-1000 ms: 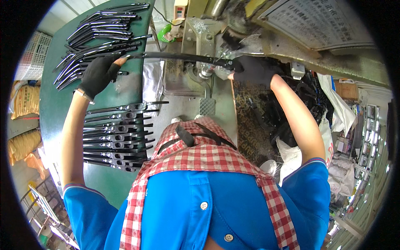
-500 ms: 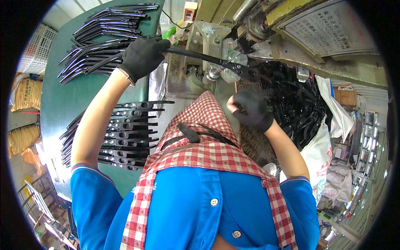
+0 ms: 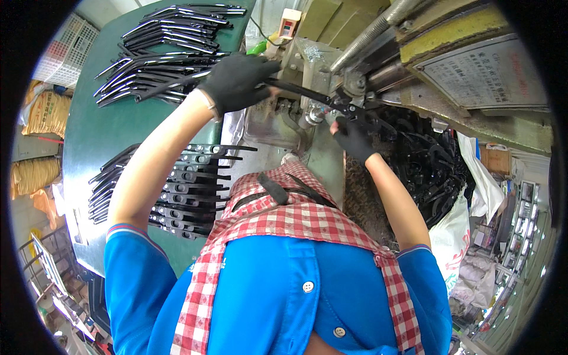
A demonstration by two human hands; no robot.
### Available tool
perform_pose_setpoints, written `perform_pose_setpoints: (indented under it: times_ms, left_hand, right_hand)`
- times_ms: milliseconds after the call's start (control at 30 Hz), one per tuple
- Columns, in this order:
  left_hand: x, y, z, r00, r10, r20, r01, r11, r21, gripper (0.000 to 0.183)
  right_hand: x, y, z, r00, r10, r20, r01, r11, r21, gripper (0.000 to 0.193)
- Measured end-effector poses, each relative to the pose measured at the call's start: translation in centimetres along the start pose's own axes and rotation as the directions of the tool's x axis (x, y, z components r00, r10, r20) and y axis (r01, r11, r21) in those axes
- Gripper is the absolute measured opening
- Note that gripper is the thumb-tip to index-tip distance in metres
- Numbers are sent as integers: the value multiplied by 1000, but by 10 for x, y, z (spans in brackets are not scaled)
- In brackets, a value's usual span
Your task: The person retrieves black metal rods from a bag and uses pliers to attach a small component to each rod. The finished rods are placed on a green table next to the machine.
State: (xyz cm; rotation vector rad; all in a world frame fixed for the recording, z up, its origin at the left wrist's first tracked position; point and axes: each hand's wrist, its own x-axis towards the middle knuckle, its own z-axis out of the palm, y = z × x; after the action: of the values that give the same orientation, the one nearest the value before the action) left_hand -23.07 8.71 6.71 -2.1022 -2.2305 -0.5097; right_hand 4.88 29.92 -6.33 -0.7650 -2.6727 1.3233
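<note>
My left hand [image 3: 241, 84], in a black glove with bare fingertips, is closed round a long black metal bar [image 3: 302, 90]. The bar slopes down to the right, and its wider end with holes lies at the metal fixture [image 3: 312, 117] of a machine. My right hand [image 3: 355, 141], gloved alike, is right by that wide end with its fingers curled and pinched together. Whatever lies between those fingers is too small or hidden to make out. Similar black bars [image 3: 177, 29] lie in stacks on the green table [image 3: 136, 130] to the left.
Another row of black bars [image 3: 188, 188] lies near my left forearm. A heap of black parts [image 3: 420, 160] fills a spot to the right, by a white sack [image 3: 452, 231]. The machine's heavy body [image 3: 473, 77] overhangs at upper right. A switch box [image 3: 289, 23] stands behind.
My left hand has moved right and slightly down with the bar. My right hand has risen from below to the bar's wide end at the fixture.
</note>
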Motion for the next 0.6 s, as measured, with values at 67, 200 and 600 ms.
perform_pose_setpoints:
  times_ms: [67, 200, 600]
  left_hand:
    - [9, 17, -6, 993, 116, -3, -116, 993, -21, 40]
    - [-11, 23, -5, 997, 74, 12, -71, 988, -137, 38]
    - [-273, -53, 5, 863, -483, 144, 480, 875, 63, 23]
  right_hand:
    - [26, 8, -1, 990, -96, -106, 55, 941, -334, 28]
    - [70, 53, 6, 951, -124, -283, -49, 843, -535, 29]
    - [74, -7, -3, 975, 162, -149, -218, 805, -551, 28]
